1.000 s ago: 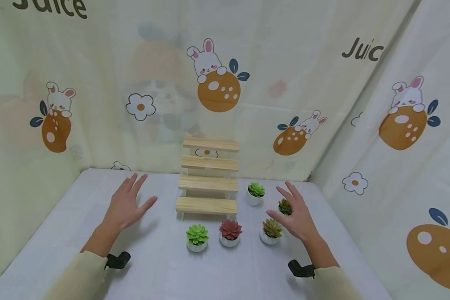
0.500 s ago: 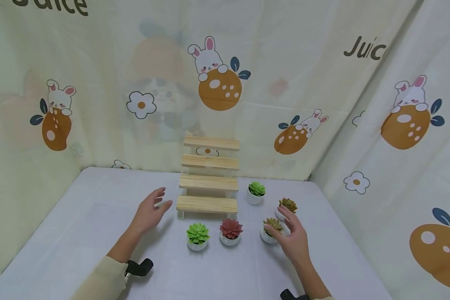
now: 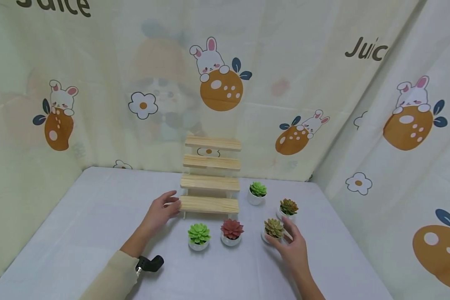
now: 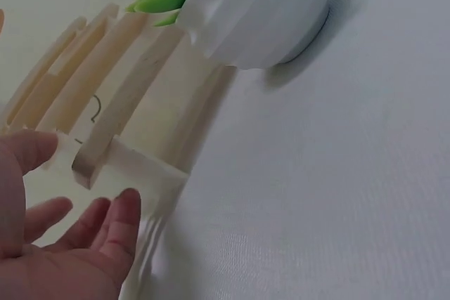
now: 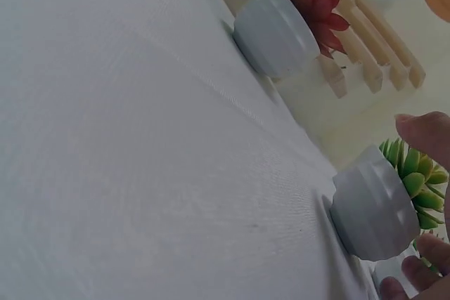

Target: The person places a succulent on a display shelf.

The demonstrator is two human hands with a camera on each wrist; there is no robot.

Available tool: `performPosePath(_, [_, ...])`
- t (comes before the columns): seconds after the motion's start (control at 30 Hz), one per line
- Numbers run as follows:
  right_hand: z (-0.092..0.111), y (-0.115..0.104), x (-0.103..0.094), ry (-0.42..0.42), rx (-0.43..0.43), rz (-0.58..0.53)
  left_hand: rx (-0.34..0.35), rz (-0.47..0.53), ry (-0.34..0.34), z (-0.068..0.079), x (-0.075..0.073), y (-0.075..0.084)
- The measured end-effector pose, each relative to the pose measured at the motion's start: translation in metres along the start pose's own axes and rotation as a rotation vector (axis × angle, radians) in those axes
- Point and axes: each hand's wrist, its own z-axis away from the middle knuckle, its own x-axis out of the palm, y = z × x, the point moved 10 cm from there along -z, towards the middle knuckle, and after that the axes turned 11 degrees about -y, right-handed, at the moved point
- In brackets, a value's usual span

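A tiered stand with pale wooden shelves (image 3: 210, 204) stands at the back middle of the table. My left hand (image 3: 163, 214) is at its left end; in the left wrist view the thumb and fingers (image 4: 125, 205) spread apart beside the lowest shelf's end. My right hand (image 3: 293, 246) reaches around an olive-green potted succulent (image 3: 273, 228), thumb on the left and fingers on the right. In the right wrist view, space shows between the thumb (image 5: 422, 131) and fingertips, with the white pot (image 5: 376, 205) resting on the table between them.
A bright green succulent (image 3: 198, 234) and a red succulent (image 3: 232, 230) stand in white pots before the stand. Another green one (image 3: 258, 191) is right of it, and a brownish one (image 3: 289, 206) lies beyond my right hand. A printed curtain (image 3: 165, 83) borders the table.
My left hand has moved right to the stand's left end. My right hand has come down and toward me, from above the brownish succulent to around the olive-green one. The plants stay put.
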Motion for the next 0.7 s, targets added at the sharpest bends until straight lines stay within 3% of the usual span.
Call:
performPosePath(0.23, [0.0011, 0.0098, 0.0052, -0.053, 0.053, -0.069, 0.009, 0.036, 0.003, -0.0065, 0.0043, -0.0007])
performPosePath(0.5, [0.0025, 0.0076, 0.0058, -0.04, 0.048, -0.102, 0.011, 0.09, 0.0, -0.0089, 0.0045, -0.0017])
performPosePath(0.7, [0.0031, 0.0117, 0.0053, -0.047, 0.097, -0.052, -0.001, 0.068, -0.016, -0.0101, 0.0044, -0.0041])
